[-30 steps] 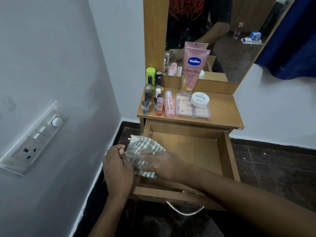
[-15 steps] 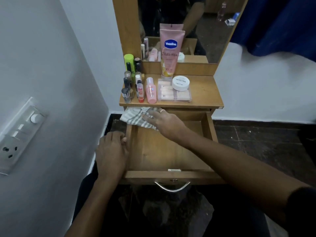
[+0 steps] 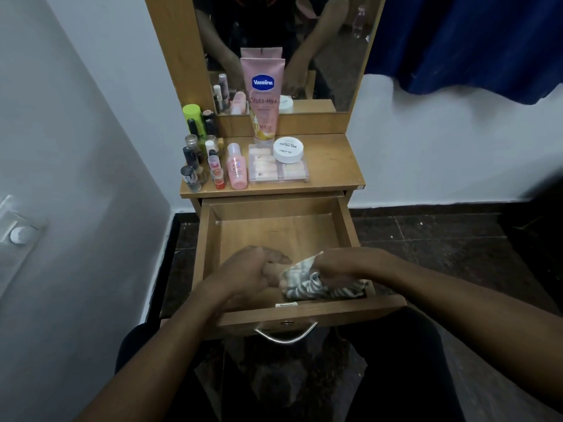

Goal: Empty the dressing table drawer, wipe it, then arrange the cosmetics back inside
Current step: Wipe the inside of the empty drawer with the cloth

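The wooden drawer [image 3: 274, 226] stands pulled out, its bottom bare. Near its front right corner my right hand [image 3: 341, 266] grips a checked grey-white cloth [image 3: 307, 283], bunched up. My left hand [image 3: 249, 274] is over the drawer's front middle, fingers curled and touching the cloth's left end. On the tabletop [image 3: 332, 166] stand the cosmetics: a pink Vaseline tube [image 3: 263, 95], a white round jar [image 3: 288, 150] on a clear case [image 3: 275, 172], a pink bottle [image 3: 237, 171], and several small bottles [image 3: 195, 159] at the left.
A mirror [image 3: 335, 41] rises behind the tabletop. A white wall with a switch panel [image 3: 18, 233] is close on the left. A blue curtain [image 3: 472, 41] hangs at the upper right. Dark tiled floor [image 3: 426, 239] lies right of the drawer. The metal handle [image 3: 285, 333] sits at the drawer front.
My right hand has drawn the cloth from the drawer's back left corner to its front right. My left hand left the drawer's left rim and came to the cloth.
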